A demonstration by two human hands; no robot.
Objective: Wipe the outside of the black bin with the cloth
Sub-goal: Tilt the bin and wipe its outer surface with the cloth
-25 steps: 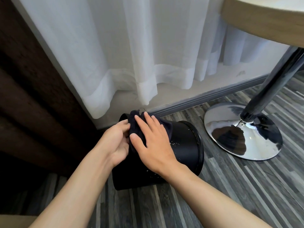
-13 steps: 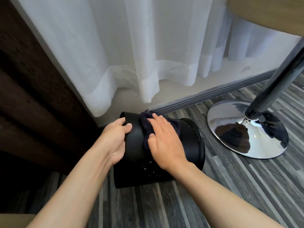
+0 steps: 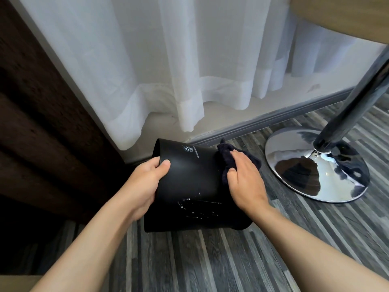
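The black bin [image 3: 193,178] lies tipped on the striped floor, its side facing up with a small round logo near the far end and white specks low on its wall. My left hand [image 3: 145,182] grips the bin's left edge, thumb on top. A dark cloth [image 3: 226,159] is pressed against the bin's right side under my right hand [image 3: 245,180], whose fingers lie flat over it. Part of the cloth sticks out beyond my fingertips.
A chrome table base [image 3: 315,165] with its slanted pole [image 3: 357,98] stands to the right, under a wooden tabletop [image 3: 345,15]. White sheer curtains [image 3: 189,60] hang behind, above a grey skirting board [image 3: 273,119]. A dark brown curtain [image 3: 42,123] fills the left.
My right hand has slid the cloth from the bin's upper left across to its right side. My left hand has shifted to grip the bin's left edge, and the logo is now uncovered.
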